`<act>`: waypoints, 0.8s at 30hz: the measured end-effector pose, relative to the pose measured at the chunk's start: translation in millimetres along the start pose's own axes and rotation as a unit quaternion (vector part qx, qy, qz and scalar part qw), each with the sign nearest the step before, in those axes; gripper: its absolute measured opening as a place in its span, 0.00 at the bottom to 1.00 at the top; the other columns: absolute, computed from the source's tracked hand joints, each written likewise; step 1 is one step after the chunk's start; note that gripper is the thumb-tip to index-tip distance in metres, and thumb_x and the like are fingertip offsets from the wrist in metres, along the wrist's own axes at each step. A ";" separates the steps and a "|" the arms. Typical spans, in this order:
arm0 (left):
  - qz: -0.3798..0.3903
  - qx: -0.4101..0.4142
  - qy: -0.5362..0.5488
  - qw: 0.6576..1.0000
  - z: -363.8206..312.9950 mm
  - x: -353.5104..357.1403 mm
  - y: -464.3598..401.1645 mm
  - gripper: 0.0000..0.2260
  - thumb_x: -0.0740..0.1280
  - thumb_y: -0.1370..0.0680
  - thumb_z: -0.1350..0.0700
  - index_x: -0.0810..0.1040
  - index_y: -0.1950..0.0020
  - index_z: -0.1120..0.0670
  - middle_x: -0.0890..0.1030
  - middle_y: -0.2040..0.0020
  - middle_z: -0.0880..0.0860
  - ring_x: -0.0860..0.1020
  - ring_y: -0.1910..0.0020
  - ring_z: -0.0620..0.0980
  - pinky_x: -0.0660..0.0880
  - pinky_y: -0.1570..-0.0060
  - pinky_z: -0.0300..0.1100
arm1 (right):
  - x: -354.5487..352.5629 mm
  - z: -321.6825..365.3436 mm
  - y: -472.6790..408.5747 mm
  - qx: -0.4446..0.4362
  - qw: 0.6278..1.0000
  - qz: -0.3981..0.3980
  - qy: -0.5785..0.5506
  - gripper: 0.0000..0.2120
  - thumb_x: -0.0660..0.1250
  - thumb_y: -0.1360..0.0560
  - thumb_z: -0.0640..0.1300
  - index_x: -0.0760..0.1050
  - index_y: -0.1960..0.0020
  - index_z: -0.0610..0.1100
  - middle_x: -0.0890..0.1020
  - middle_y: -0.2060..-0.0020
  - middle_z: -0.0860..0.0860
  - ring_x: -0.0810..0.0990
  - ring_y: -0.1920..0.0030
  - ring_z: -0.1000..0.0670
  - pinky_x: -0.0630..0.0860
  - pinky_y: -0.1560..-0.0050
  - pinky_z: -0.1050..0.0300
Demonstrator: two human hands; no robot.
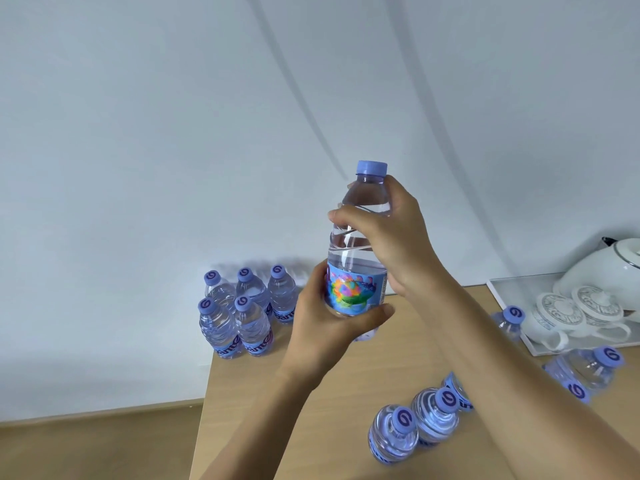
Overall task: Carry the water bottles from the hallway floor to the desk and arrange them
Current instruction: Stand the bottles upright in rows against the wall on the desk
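Observation:
I hold one clear water bottle (pixel 358 251) with a purple cap and a colourful blue label upright above the wooden desk (pixel 346 393). My left hand (pixel 329 317) grips its lower part around the label. My right hand (pixel 391 233) grips its upper part just below the cap. Several matching bottles (pixel 242 310) stand grouped in two rows at the desk's back left corner against the wall. More bottles (pixel 415 427) stand near the front right, under my right forearm, and others (pixel 588 368) stand further right.
A white tray (pixel 502 296) at the back right holds a white kettle (pixel 609 268) and lidded white cups (pixel 561 313). The desk's left edge drops to a wooden floor (pixel 97 441). A plain white wall runs behind the desk.

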State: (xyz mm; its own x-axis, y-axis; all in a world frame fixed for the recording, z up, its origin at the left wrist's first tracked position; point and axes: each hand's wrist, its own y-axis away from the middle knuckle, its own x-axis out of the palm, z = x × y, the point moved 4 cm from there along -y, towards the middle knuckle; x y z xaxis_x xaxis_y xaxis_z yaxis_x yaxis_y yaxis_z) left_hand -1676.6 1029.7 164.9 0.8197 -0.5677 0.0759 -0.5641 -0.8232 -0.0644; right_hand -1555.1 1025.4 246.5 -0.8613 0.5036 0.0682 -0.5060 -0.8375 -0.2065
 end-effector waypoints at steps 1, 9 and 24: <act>0.010 -0.006 0.009 1.000 -0.3 -0.5 0.1 0.25 0.82 0.37 0.58 0.77 0.44 0.51 0.85 0.52 0.52 0.84 0.55 0.51 0.80 0.59 0.40 | -0.4 1.6 -1.6 0.003 1.000 0.018 -0.013 0.10 0.73 0.34 0.35 0.75 0.57 0.43 0.80 0.64 0.52 0.82 0.66 0.49 0.80 0.66 0.54; 0.114 -0.048 0.065 0.990 -3.0 -4.2 -4.7 0.26 0.79 0.38 0.57 0.77 0.43 0.61 0.83 0.53 0.58 0.81 0.55 0.54 0.79 0.55 0.45 | -3.6 3.0 -13.6 0.035 0.985 0.138 -0.100 0.15 0.73 0.39 0.41 0.79 0.53 0.47 0.85 0.58 0.46 0.85 0.56 0.42 0.81 0.52 0.47; -0.049 0.017 -0.067 0.996 -13.8 -7.1 1.8 0.23 0.80 0.41 0.56 0.77 0.50 0.49 0.84 0.58 0.46 0.83 0.61 0.47 0.81 0.64 0.40 | 8.5 5.3 -5.7 -0.004 1.000 -0.022 0.007 0.11 0.76 0.36 0.40 0.76 0.57 0.44 0.82 0.63 0.53 0.83 0.64 0.51 0.79 0.61 0.56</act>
State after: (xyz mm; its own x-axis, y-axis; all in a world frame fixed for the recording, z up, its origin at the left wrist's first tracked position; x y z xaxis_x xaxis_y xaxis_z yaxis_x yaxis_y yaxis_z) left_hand -1684.8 1032.1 178.0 0.8782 -0.4757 -0.0498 -0.4783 -0.8729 -0.0963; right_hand -1559.8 1033.3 253.4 -0.8372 0.5432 0.0637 -0.5433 -0.8123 -0.2122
